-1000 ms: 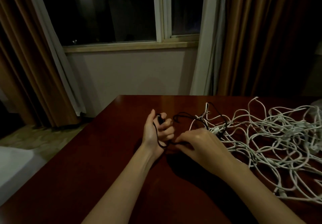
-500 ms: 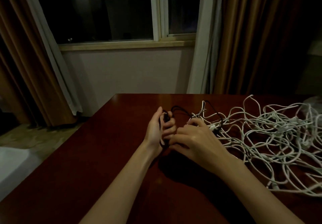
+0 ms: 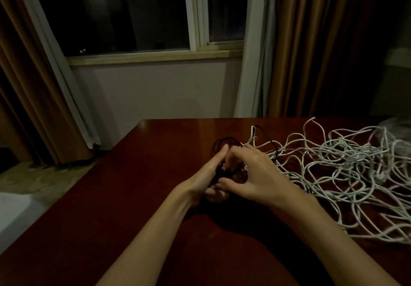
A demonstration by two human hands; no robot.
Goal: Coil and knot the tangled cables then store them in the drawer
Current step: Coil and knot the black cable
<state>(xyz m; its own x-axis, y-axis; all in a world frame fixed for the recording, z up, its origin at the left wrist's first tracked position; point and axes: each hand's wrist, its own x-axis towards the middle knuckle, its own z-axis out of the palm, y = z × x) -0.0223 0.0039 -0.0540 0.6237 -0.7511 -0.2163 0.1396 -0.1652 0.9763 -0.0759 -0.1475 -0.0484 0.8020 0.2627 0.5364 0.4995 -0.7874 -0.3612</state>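
Both hands are pressed close together over the dark red table (image 3: 124, 196). The left hand (image 3: 206, 176) stands on its edge with fingers pointing up, closed around a thin black cable (image 3: 219, 144) (a small loop pokes out above the fingertips). The right hand (image 3: 251, 174) curls over it, pinching the same cable. Just to the right lies a big messy pile of white cables (image 3: 347, 174), spread across the tabletop. Behind are a dark window (image 3: 124, 12) and brown curtains (image 3: 322, 45).
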